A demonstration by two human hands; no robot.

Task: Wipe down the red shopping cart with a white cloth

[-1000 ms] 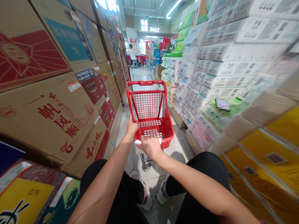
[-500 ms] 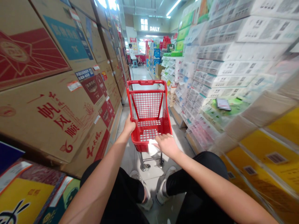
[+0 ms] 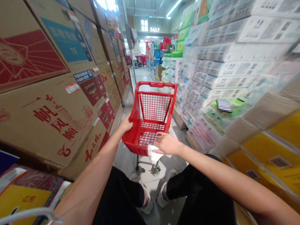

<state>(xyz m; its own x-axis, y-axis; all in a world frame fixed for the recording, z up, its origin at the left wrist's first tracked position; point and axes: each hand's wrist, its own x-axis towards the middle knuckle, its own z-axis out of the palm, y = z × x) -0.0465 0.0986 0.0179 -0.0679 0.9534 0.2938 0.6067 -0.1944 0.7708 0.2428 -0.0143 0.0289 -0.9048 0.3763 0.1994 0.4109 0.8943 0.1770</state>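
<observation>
A small red plastic shopping cart (image 3: pixel 138 149) stands in front of my legs, its mesh basket holding nothing. My left hand (image 3: pixel 127 122) is closed on the basket's left rim. At the near right corner of the basket is my right hand (image 3: pixel 167 143), its fingers pressed around a crumpled white cloth or tissue (image 3: pixel 153 154). The cloth hangs against the outside of the near rim. Some of my right fingers reach over the rim, and whether they grip it I cannot tell.
Stacked cardboard cartons (image 3: pixel 61 115) line the left side. White paper packs (image 3: pixel 217 68) and yellow boxes (image 3: pixel 276 156) rise on the right. A narrow tiled aisle runs ahead, with a blue stool (image 3: pixel 135 64) far down it. A pole with a dark handle (image 3: pixel 130 36) stands ahead left.
The cart has turned: its far end swung right and its near end left. My left hand moved left with the rim. A pole now shows ahead, partly hiding the distant person.
</observation>
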